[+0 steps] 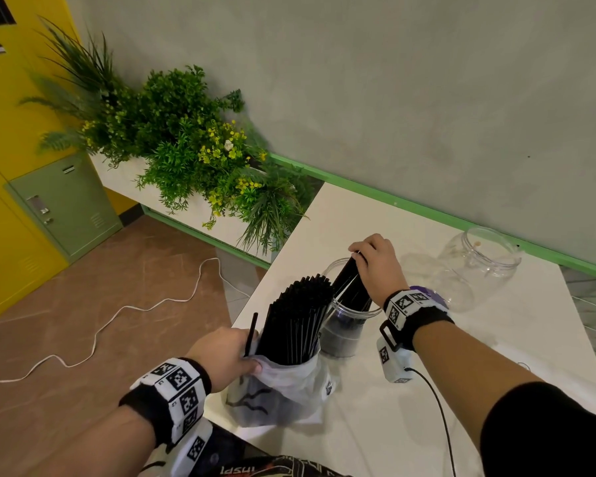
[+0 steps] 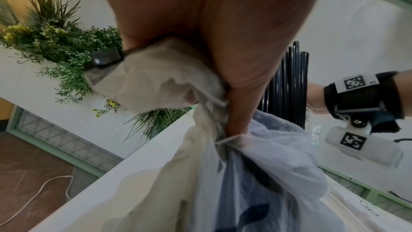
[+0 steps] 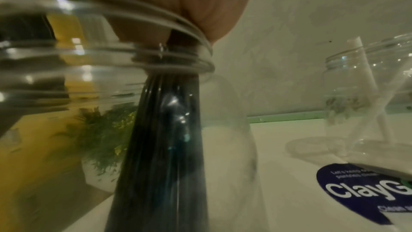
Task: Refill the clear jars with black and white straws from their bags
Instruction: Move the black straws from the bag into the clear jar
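A white plastic bag stands at the table's near left edge with a thick bunch of black straws sticking up out of it. My left hand grips the bag's gathered rim; one loose black straw stands by its fingers. Just behind the bag is a clear jar. My right hand holds a smaller bundle of black straws by the top, their lower ends inside that jar. A second clear jar stands further right with one white straw in it.
The white table ends at a left edge beside the bag. A planter of green plants stands beyond the table's far left corner. A round purple sticker lies under my right wrist. Yellow lockers and a white cable are on the floor side.
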Available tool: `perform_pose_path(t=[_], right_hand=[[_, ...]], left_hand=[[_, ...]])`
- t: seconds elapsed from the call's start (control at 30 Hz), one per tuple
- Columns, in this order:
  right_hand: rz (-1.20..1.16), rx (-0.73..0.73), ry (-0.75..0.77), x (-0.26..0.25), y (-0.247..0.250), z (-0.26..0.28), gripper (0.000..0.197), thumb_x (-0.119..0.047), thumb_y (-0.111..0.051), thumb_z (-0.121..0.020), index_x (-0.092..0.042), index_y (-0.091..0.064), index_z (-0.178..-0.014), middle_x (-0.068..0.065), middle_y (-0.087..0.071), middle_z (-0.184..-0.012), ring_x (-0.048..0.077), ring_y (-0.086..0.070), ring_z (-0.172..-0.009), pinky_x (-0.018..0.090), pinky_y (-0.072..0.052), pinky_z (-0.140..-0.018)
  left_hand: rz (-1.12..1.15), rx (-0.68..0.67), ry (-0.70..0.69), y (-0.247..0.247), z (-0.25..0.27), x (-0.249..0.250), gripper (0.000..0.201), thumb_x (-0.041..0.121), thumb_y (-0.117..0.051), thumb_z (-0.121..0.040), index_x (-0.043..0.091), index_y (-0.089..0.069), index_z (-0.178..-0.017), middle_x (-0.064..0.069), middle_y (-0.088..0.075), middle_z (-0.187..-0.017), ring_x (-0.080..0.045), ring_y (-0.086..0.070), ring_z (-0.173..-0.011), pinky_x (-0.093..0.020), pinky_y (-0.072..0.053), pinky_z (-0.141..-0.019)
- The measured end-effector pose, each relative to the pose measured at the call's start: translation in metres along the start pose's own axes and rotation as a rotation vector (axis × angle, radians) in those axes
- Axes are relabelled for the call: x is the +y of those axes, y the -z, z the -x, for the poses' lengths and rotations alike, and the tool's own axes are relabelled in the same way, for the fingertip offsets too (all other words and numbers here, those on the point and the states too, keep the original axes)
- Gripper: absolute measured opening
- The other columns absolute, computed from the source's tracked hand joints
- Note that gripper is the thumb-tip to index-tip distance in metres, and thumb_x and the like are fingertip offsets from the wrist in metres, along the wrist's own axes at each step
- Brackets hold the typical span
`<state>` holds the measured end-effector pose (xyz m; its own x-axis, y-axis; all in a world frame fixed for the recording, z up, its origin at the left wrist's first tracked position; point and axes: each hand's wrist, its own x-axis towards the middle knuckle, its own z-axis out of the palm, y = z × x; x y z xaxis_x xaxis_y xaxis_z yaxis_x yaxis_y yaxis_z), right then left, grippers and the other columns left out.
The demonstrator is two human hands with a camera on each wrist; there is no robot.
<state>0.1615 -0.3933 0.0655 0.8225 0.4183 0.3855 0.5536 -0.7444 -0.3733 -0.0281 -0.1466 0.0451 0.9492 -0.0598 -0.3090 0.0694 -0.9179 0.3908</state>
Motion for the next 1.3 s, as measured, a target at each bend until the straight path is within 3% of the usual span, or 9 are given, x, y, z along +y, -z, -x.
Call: perform_pose_path(t=[0.07,0.2,0.5,0.6,0.7,0.83,0.97,1.17,1.3], right_hand=[[-0.012,0.039,-0.029,-0.003,0.001,-0.002,0.020,-0.005,-0.049,-0.097,0.001,-0.066,-0.107,0.018,-0.054,-0.103,0.034,-0.048,-0.097,0.028,-0.035,-0.089],[0.119,-0.056,-0.068,-0.001,0.001,-0.001,0.023,-0.019,-0.051,-0.098,-0.013,-0.065,-0.115,0.011,-0.052,-0.116,0.033,-0.044,-0.108,0.045,-0.040,-0.092],[0.042,-0.022,-0.179,0.006,0.016,0.018,0.047,-0.034,-0.055,-0.095,-0.019,-0.044,-0.139,0.011,-0.043,-0.132,0.029,-0.039,-0.118,0.042,-0.037,-0.103],[-0.109,0.192,-0.114,-0.011,0.024,0.026,0.034,-0.028,-0.057,-0.094,-0.016,-0.055,-0.126,0.007,-0.050,-0.120,0.023,-0.045,-0.109,0.034,-0.038,-0.097],[-0.362,0.299,-0.077,-0.045,0.036,0.057,0.015,-0.032,-0.052,-0.092,-0.020,-0.060,-0.095,-0.005,-0.055,-0.088,0.009,-0.050,-0.079,0.017,-0.041,-0.073],[-0.505,-0.153,-0.235,-0.066,0.025,0.119,0.014,-0.035,-0.053,-0.097,-0.028,-0.059,-0.087,-0.010,-0.059,-0.078,0.003,-0.052,-0.069,0.019,-0.041,-0.065],[-0.553,-0.734,-0.411,-0.057,-0.001,0.144,0.049,-0.049,-0.051,-0.094,-0.030,-0.036,-0.136,-0.011,-0.048,-0.127,0.004,-0.050,-0.110,0.014,-0.040,-0.090],[-0.791,-0.741,-0.427,-0.068,-0.026,0.133,0.099,-0.034,-0.082,-0.073,-0.035,-0.015,-0.146,-0.014,-0.040,-0.141,0.004,-0.039,-0.130,0.023,-0.036,-0.107],[-0.779,-0.597,-0.245,-0.086,-0.026,0.126,0.079,-0.016,-0.089,-0.065,-0.028,-0.044,-0.129,-0.012,-0.056,-0.126,-0.008,-0.050,-0.116,0.016,-0.041,-0.101]], left_hand=[[-0.002,-0.001,0.002,0.000,0.000,-0.001,0.034,0.039,-0.065,-0.081,0.025,-0.038,-0.065,0.008,-0.048,-0.063,-0.009,-0.045,-0.058,-0.023,-0.027,-0.049],[0.006,0.003,0.002,0.000,0.000,-0.001,0.034,0.039,-0.066,-0.080,0.026,-0.039,-0.064,0.008,-0.048,-0.063,-0.010,-0.046,-0.059,-0.023,-0.028,-0.049],[0.023,0.000,-0.021,-0.001,0.001,-0.001,0.033,0.038,-0.065,-0.081,0.025,-0.040,-0.066,0.008,-0.049,-0.064,-0.012,-0.048,-0.062,-0.024,-0.028,-0.051],[0.023,0.009,-0.027,0.000,0.001,0.000,0.033,0.038,-0.065,-0.081,0.024,-0.039,-0.066,0.007,-0.050,-0.064,-0.013,-0.049,-0.062,-0.026,-0.030,-0.052],[0.040,0.017,-0.036,0.000,0.002,0.000,0.030,0.037,-0.065,-0.081,0.024,-0.042,-0.067,0.007,-0.051,-0.065,-0.013,-0.050,-0.063,-0.026,-0.031,-0.054],[0.069,0.027,-0.050,-0.002,0.006,-0.002,0.028,0.036,-0.065,-0.082,0.022,-0.045,-0.069,0.006,-0.051,-0.065,-0.011,-0.050,-0.063,-0.024,-0.032,-0.054],[0.084,0.037,-0.083,-0.005,0.008,-0.005,0.032,0.037,-0.066,-0.081,0.026,-0.040,-0.065,0.006,-0.050,-0.063,-0.005,-0.048,-0.060,-0.019,-0.028,-0.052],[0.145,0.027,-0.164,-0.013,0.013,-0.004,0.032,0.032,-0.067,-0.081,0.029,-0.040,-0.065,0.011,-0.051,-0.070,-0.002,-0.048,-0.065,-0.016,-0.030,-0.055],[0.212,0.080,-0.173,-0.018,0.017,-0.008,0.020,0.040,-0.061,-0.077,0.026,-0.047,-0.072,0.007,-0.054,-0.075,-0.011,-0.053,-0.070,-0.018,-0.034,-0.057]])
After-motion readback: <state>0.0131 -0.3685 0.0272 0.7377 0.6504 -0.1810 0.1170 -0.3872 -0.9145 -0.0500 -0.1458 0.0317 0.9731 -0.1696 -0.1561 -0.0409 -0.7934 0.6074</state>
